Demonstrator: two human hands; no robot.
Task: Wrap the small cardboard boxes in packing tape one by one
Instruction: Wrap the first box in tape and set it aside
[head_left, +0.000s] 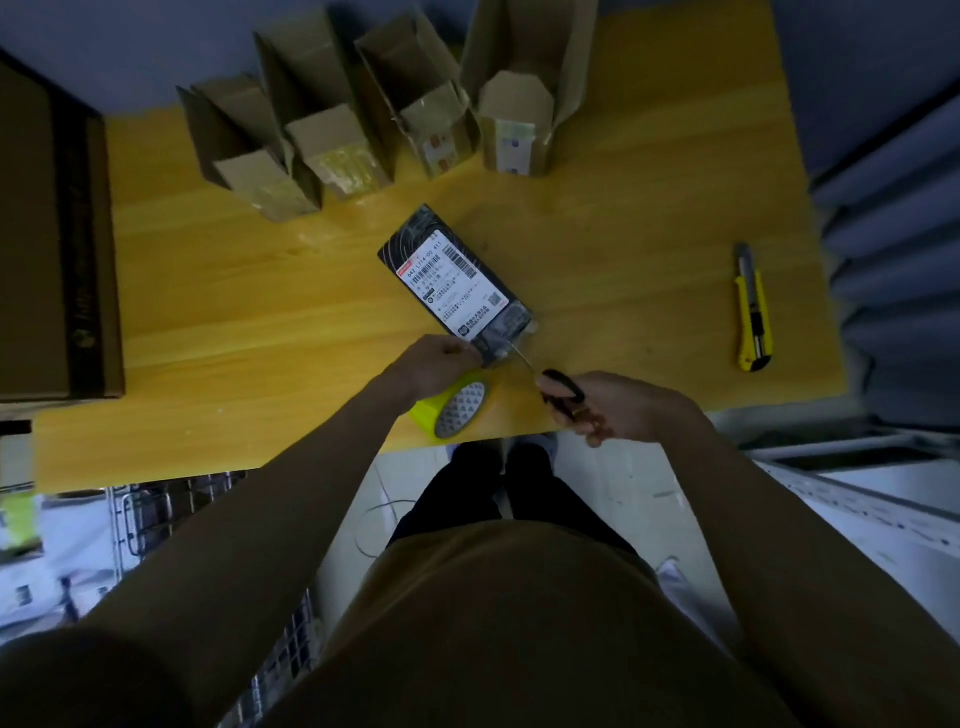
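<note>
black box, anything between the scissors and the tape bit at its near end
Nothing visible. The right hand grips the scissors, whose blade tip already reaches the near end of the black box. The left hand pinches there from the left, and the tape roll sits below it, out of the blades' path.

Large brown cardboard carton (49, 244) at the bench's left edge: cut off by the frame. Yellow roll of packing tape (457, 405) at the near edge: partly hidden under the left hand (431, 364). White shipping label (452, 283) on the black box: print too small to read.
</note>
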